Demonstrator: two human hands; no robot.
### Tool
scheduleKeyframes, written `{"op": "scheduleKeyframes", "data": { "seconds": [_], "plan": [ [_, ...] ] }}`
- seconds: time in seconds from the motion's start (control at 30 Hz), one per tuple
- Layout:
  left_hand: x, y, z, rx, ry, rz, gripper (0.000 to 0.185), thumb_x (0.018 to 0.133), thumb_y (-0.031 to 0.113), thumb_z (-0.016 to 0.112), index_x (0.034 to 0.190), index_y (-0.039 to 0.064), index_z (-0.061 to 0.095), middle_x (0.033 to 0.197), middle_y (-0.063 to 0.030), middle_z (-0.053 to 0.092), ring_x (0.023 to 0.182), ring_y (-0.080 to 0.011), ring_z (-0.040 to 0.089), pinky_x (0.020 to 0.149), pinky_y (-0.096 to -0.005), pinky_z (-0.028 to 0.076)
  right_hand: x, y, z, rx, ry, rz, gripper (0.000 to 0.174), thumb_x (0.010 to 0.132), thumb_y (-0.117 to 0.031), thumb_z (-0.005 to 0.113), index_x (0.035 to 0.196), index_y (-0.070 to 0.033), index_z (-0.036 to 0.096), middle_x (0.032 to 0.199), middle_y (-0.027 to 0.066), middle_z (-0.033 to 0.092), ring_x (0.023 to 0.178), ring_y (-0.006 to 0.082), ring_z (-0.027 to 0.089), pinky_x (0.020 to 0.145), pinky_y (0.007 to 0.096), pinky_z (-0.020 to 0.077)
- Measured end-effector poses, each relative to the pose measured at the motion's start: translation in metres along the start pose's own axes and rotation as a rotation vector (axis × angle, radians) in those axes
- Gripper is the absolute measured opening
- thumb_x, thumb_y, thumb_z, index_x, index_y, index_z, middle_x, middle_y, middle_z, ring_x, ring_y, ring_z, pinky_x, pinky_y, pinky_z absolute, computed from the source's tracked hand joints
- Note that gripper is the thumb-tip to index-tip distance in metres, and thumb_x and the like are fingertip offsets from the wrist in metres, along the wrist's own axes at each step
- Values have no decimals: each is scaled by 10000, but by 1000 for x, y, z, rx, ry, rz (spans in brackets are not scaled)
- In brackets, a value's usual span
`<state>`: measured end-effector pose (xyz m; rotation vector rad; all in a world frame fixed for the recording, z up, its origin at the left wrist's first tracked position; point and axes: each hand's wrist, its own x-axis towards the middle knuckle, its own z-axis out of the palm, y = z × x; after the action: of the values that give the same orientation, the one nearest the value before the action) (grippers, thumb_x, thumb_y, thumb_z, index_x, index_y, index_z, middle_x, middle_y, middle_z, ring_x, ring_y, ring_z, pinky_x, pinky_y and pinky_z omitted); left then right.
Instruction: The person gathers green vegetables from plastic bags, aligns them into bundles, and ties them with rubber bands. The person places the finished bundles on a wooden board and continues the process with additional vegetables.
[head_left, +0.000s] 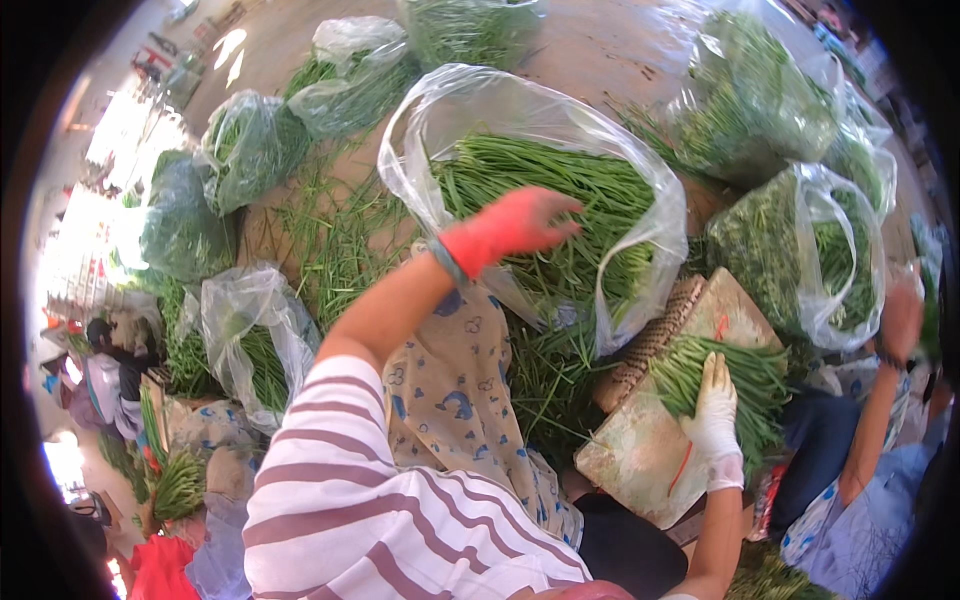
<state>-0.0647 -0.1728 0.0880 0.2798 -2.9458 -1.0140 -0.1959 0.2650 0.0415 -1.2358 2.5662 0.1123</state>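
Note:
My left hand (521, 225), in a red rubber glove, hovers over a large open clear plastic bag (675, 225). Long green stalks (555, 172), like garlic scapes or chives, fill that bag. The fingers are slightly blurred and apart, with nothing seen in them. My right hand (712, 420), in a white glove, lies with its palm on a bunch of green stalks (675, 375). This bunch rests across a worn, light-coloured board (630, 457) at my right. Red ties (680, 469) lie on the board, one below the bunch and one above it.
Filled plastic bags of greens stand at the left (184, 225), at the top (472, 37) and at the right (757, 97). Loose stalks (352, 247) litter the floor. A co-worker's arm (874, 427) is close at the right; other people sit at the left. A woven brown block (649, 341) adjoins the board.

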Motion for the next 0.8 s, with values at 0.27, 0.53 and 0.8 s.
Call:
{"op": "scheduleKeyframes", "data": {
  "seconds": [0.27, 0.53, 0.8],
  "plan": [
    [10, -191, 71, 201, 229, -13, 631, 979, 473, 545, 1457, 68, 471, 1472, -194, 494, 1395, -423, 399, 1154, -502, 332, 155, -108, -138, 325, 308, -395, 872, 759, -157, 798, 1510, -26, 375, 1451, 225, 486, 1351, 403, 443, 1124, 466, 369],
    [-21, -160, 82, 141, 361, -13, 636, 946, 422, 594, 1465, 80, 459, 1486, -150, 486, 1389, -378, 418, 1180, -489, 305, 396, -255, -69, 60, 5, -375, 969, 780, -473, 776, 1513, -2, 354, 1456, 258, 478, 1353, 385, 457, 1120, 435, 393],
    [-38, -167, 89, 22, 406, -35, 655, 910, 398, 658, 1467, 110, 469, 1479, -120, 500, 1415, -339, 406, 1203, -480, 282, 472, -259, -35, 282, -413, -175, 1035, 669, -499, 843, 1472, 9, 434, 1383, 262, 568, 1272, 382, 560, 1092, 409, 437]
  ]
}}
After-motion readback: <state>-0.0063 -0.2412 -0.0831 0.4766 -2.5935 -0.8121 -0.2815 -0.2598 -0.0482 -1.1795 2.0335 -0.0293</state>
